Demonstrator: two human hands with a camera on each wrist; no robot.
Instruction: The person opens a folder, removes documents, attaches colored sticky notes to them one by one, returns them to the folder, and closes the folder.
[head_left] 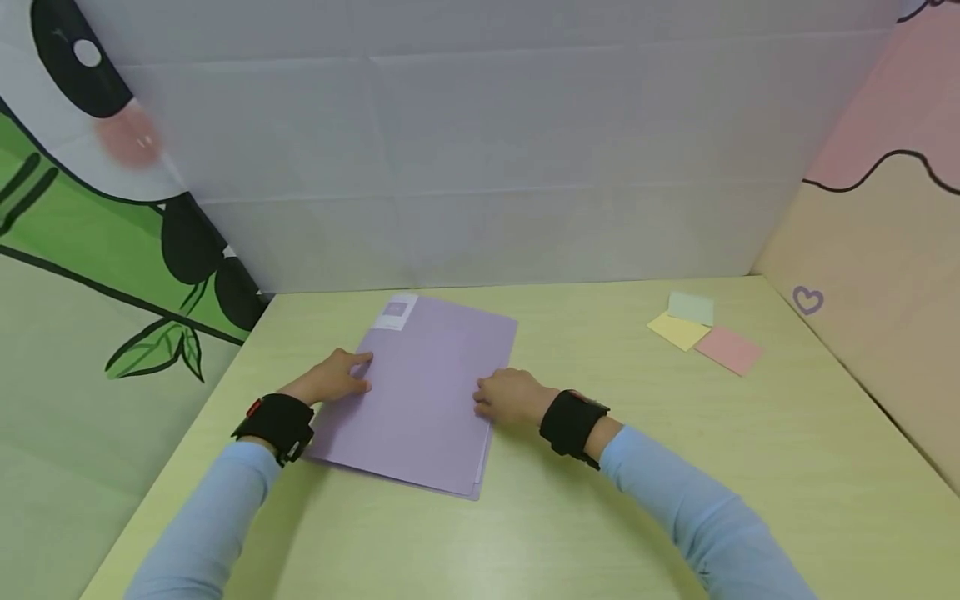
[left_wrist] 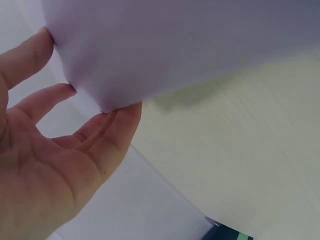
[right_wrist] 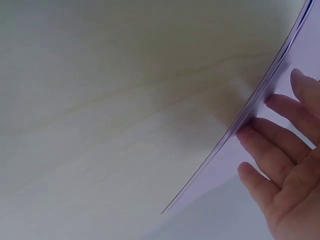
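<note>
At far left, a printed wall panel [head_left: 52, 358] carries a leaf drawing beside the pale table [head_left: 375, 542]. Next comes a black wristband [head_left: 279, 425], then the left hand [head_left: 333, 377], its fingers spread and only lightly bent, touching the left edge of a purple folder [head_left: 420, 400] without curling round it. The left wrist view shows several fingertips set along that edge, which the head view largely hides, and a dark object [left_wrist: 227, 232] at its lower border, too cropped to identify.

The folder lies left of the middle of the table, between the two hands. Its long axis runs from the near side to the far side, the far end leaning right; a white label [head_left: 396, 312] sits at the far left corner. It is closed or nearly so — a lower layer peeks out along the near and right edges — and whether anything lies inside cannot be told. The right wrist view shows those layers edge-on, as thin stacked lines.

The right hand [head_left: 513, 397] meets the right edge with fingertips, its fingers loosely bent and apart. Farther right, well apart from the folder, yellow [head_left: 678, 331], pale green [head_left: 692, 308] and pink [head_left: 729, 350] paper pieces lie grouped together.
</note>
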